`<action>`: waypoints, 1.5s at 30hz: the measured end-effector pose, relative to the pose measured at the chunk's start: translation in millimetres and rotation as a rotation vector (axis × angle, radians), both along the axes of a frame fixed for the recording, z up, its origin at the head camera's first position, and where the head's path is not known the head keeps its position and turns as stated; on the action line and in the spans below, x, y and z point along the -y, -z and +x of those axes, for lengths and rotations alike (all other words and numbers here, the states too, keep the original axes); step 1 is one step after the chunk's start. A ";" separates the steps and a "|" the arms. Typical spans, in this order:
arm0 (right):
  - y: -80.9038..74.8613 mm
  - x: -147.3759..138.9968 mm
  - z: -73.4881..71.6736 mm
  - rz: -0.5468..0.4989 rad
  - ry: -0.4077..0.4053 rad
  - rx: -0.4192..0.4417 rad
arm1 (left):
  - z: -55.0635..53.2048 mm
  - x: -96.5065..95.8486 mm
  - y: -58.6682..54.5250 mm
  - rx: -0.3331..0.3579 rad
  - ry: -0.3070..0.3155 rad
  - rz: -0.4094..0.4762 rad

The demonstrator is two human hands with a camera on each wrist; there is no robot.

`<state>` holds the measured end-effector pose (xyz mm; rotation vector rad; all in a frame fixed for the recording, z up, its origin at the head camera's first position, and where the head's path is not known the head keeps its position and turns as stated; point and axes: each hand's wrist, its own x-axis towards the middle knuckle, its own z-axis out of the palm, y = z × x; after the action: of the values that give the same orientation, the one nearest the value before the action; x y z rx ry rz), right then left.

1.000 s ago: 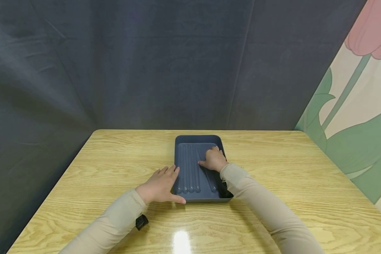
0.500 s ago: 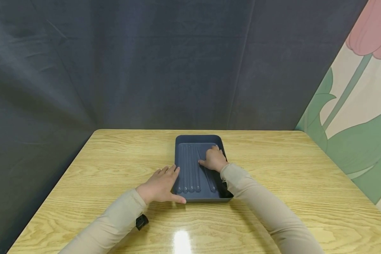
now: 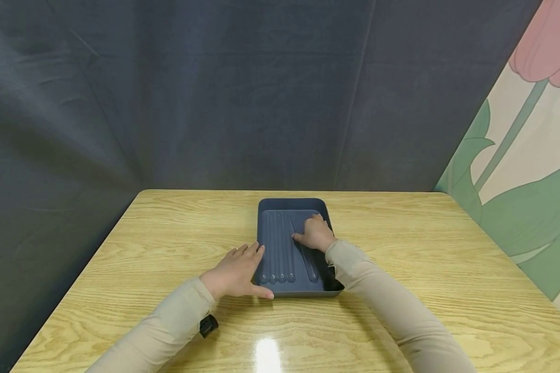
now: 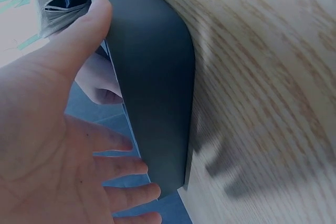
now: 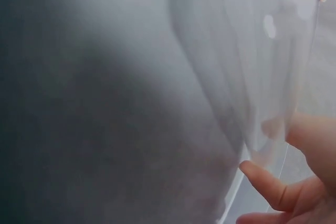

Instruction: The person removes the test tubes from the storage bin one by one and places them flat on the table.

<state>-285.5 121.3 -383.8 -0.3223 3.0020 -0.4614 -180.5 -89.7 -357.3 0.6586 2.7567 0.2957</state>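
A dark blue tray (image 3: 289, 293) stands on the wooden table. Several clear tubes (image 3: 277, 254) with rounded near ends lie side by side in its left half. Apart from them, a single clear tube (image 3: 311, 269) lies slantwise to the right. My right hand (image 3: 316, 233) reaches over the tray's right wall and pinches this tube near its far end; in the right wrist view the clear plastic (image 5: 262, 77) runs down to thumb and finger. My left hand (image 3: 235, 272) rests against the tray's near left corner, fingers spread and straight, thumb at the front wall.
The table (image 3: 168, 233) extends to both sides of the tray. A dark cloth (image 3: 242, 103) hangs behind the table and along its left. To the right is a wall painted with a flower (image 3: 518, 129). A black band-mounted device (image 3: 208, 326) is on the left wrist.
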 end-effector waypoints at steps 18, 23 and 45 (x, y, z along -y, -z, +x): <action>-2.5 -7.9 -6.8 -0.288 -0.126 0.006 | 1.1 -0.7 -1.8 0.002 -0.002 -0.004; -5.8 -7.6 -7.0 -0.344 -0.102 0.007 | 1.4 -0.9 -2.2 0.001 0.000 -0.001; -20.5 -11.9 -8.8 -0.514 -0.012 0.065 | 1.4 -0.1 -1.5 0.002 0.002 0.002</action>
<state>-294.3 133.2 -363.3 -0.3473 2.7710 -1.2156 -179.1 -89.6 -355.9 0.6618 2.7539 0.2989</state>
